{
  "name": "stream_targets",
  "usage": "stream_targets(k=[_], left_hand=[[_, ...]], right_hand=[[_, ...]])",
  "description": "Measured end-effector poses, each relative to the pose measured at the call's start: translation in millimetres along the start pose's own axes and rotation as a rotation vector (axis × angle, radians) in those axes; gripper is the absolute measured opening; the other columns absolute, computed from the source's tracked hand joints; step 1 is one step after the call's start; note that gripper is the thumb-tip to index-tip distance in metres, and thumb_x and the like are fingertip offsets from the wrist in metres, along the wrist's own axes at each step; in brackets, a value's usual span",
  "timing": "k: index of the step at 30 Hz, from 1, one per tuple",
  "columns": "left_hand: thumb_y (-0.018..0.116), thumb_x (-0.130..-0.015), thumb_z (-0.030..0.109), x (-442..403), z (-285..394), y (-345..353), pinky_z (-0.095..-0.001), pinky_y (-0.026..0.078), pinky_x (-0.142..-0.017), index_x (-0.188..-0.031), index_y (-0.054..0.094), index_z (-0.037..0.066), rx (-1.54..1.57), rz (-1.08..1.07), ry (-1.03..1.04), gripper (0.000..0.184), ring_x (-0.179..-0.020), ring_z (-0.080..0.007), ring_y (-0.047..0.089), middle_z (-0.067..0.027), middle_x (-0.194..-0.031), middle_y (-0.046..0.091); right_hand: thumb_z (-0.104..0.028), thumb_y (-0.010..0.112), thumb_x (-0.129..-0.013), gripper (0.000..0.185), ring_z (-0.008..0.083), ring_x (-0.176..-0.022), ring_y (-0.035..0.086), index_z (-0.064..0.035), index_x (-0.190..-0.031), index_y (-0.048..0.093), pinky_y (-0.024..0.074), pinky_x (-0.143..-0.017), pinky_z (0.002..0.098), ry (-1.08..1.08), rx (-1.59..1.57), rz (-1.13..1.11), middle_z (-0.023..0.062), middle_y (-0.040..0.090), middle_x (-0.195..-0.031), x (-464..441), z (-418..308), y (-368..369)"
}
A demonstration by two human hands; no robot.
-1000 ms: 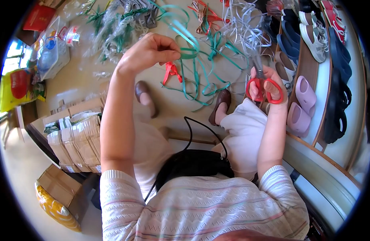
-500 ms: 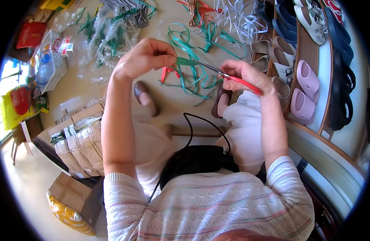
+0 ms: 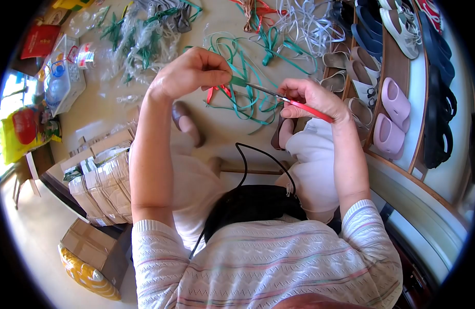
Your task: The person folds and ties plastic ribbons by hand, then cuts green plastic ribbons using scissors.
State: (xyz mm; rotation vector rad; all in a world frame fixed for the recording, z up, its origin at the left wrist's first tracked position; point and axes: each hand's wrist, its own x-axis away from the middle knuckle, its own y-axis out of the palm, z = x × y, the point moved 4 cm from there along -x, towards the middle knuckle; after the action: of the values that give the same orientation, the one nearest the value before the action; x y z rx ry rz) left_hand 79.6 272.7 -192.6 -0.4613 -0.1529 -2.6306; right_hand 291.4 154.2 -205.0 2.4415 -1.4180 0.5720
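Note:
Pinched between the thumb and fingers of my left hand (image 3: 193,76) is a green plastic strap (image 3: 238,81), a short end of which shows past the fingertips. My right hand (image 3: 314,99) is closed around a pair of scissors (image 3: 310,110) with red handles. Their narrow metal blades point left and meet the green strap close to my left fingertips. Whether the blades are fully closed is too small to tell. Below the hands, a loose tangle of green strapping (image 3: 248,110) lies on the floor, with a red strip (image 3: 218,94) beside it.
White strips (image 3: 307,26) and clear plastic with green pieces (image 3: 145,49) lie on the floor ahead. A shoe rack (image 3: 397,64) runs along the right. Cardboard boxes (image 3: 101,188) stand at left, near a white basket (image 3: 72,92). A black bag (image 3: 253,206) rests on my lap.
My right hand and the scissors have shifted slightly left, bringing the blades nearer my left fingertips. Less green strap shows between them. The strapping hanging below has changed shape.

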Motion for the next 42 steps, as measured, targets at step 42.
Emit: stream_targets(k=[42], left_hand=[[0.055,-0.085,0.005,-18.6,-13.4,-12.6,-0.0319,0.054,-0.071,-0.097,0.057,-0.001,0.537,0.293,0.111,0.014,-0.079,-0.0215,0.064,-0.0116,-0.085,0.064]], right_hand=[[-0.011,0.080,-0.066,0.043,0.0023,-0.074,0.051,-0.0035,-0.099,0.054,0.0430,-0.068,0.0181,0.059,-0.163,0.097,-0.0036,0.056,-0.084,12.7,-3.8,-6.1]])
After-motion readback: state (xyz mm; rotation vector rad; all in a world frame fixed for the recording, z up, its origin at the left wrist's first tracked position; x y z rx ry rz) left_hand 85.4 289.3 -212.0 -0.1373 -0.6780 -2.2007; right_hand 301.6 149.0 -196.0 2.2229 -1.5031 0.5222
